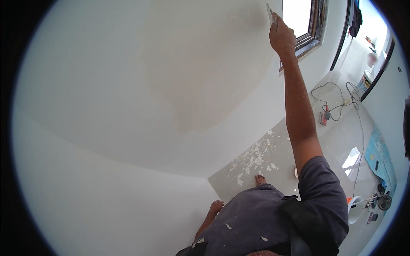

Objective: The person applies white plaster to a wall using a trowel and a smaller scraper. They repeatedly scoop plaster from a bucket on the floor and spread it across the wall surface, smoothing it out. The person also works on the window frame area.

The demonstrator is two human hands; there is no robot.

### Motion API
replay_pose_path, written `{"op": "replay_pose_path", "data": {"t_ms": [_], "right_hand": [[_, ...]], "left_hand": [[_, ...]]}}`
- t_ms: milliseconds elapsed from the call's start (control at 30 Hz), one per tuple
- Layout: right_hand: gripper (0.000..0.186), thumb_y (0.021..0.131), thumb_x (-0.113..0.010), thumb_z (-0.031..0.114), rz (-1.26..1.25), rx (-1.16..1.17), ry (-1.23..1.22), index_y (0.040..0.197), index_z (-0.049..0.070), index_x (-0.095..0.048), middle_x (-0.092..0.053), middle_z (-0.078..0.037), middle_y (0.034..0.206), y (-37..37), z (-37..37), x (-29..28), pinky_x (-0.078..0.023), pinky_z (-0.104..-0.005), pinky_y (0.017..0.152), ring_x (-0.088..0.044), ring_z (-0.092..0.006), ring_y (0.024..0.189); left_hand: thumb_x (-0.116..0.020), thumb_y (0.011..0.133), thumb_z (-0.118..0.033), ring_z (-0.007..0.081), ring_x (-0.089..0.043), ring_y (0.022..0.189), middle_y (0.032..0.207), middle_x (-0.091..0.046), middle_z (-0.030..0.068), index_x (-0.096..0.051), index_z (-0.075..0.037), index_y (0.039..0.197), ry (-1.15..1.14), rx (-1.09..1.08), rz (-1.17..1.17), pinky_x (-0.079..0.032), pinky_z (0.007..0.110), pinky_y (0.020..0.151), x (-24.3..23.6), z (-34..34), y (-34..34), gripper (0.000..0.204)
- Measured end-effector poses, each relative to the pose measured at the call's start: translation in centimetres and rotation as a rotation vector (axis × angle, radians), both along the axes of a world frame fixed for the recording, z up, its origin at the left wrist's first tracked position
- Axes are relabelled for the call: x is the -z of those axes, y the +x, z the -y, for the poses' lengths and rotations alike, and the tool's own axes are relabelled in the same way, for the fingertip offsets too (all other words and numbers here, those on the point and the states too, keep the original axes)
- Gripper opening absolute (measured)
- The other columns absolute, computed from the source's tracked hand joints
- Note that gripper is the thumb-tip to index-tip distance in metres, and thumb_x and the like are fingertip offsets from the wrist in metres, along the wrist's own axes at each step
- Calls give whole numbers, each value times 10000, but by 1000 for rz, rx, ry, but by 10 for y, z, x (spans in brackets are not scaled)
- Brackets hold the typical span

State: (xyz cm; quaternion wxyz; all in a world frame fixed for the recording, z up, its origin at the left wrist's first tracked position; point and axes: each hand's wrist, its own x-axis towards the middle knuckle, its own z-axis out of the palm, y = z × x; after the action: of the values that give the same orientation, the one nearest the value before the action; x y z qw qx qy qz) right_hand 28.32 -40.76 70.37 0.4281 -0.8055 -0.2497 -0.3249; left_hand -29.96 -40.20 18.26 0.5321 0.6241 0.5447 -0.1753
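My right arm is stretched up toward the wall (200, 64), beside the window. My right hand (282, 37) is closed around a putty knife (270, 13), its thin flat blade pointing up along the wall surface. A broad beige, damp-looking patch (192, 102) spreads over the white wall to the left of that hand. Low at my left side, my left hand (217, 207) hangs near the lower wall, its fingers curled. Whether anything is in those fingers is hidden.
White flakes (256, 155) litter the floor by my bare foot (260, 179). A red power sander (324, 117) lies farther right with its cable (341, 102). A white bucket (354, 211), blue sheet (378, 149) and several tools are at right. The window frame (314, 25) juts beside my right hand.
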Motion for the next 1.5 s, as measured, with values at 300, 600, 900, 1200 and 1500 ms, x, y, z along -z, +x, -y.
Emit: {"op": "replay_pose_path", "data": {"t_ms": [300,600,900,1200,1500], "right_hand": [[550,900,-611,169,27,-261,45,1433,187,-479,-645,-208,1234,-64,-53,59,-497,-469,978,-631,-409,1108],[709,794,-746,155,-171,-454,-6,1445,219,-473,-485,-168,1357,-193,-89,102,-477,-475,990,-536,-365,1177],[813,726,-823,169,-195,-622,-83,1443,284,-458,-460,-144,1349,-263,-109,137,-522,-461,926,-523,-374,1124],[834,732,-825,201,-216,-740,-152,1459,303,-427,-447,-154,1346,-297,-123,157,-559,-459,862,-523,-380,1114],[617,880,-677,178,-223,-947,-316,1450,208,-442,-535,-177,1317,-311,-100,156,-558,-439,874,-584,-374,1125]], "left_hand": [[-589,883,-348,255,-702,940,1015,-740,139,-716,-1,1079,107,232,46,-523,368,855,89,-6,-40,418],[-584,927,-289,146,-629,697,931,-696,81,-661,-11,1106,-23,-72,47,-489,293,565,-4,-2,-18,340],[-584,934,-294,180,-653,747,952,-701,99,-659,13,1114,-59,-118,6,-528,334,682,-10,6,-30,364],[-591,919,-308,157,-628,717,944,-702,80,-666,-2,1102,-45,-94,115,-503,327,610,31,8,-37,364],[-594,913,-328,179,-652,784,967,-715,93,-669,-7,1122,-12,-7,53,-517,342,684,112,10,-41,391]]}}
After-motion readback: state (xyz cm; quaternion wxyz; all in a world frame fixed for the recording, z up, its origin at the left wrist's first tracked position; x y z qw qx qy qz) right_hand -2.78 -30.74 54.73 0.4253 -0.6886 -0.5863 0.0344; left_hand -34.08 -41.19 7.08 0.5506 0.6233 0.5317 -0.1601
